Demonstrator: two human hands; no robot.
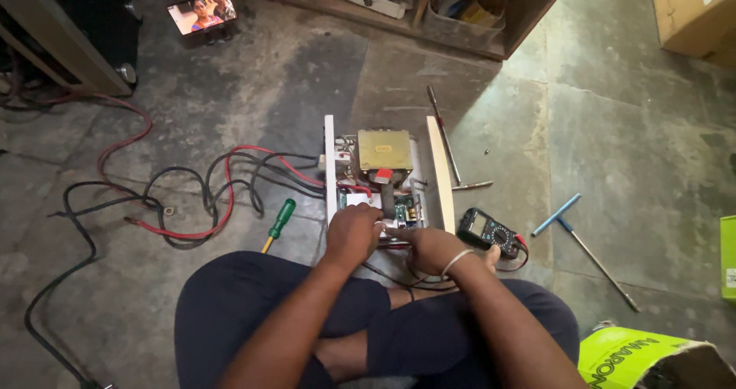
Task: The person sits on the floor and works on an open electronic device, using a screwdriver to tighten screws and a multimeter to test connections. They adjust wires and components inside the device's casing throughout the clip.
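An open white-cased electrical unit stands on the stone floor before my crossed legs, with a yellowish transformer and a green circuit board inside. My left hand rests curled over the near end of the unit, fingers on the wiring. My right hand reaches in beside it, fingertips at the board's front edge; what it pinches is hidden. A black multimeter lies just right of the unit, its red and black leads running under my right wrist.
Red and black cables sprawl left of the unit. A green-handled screwdriver lies near my left knee. A long metal rod tool and a blue T-handle wrench lie to the right. A phone showing video sits far left.
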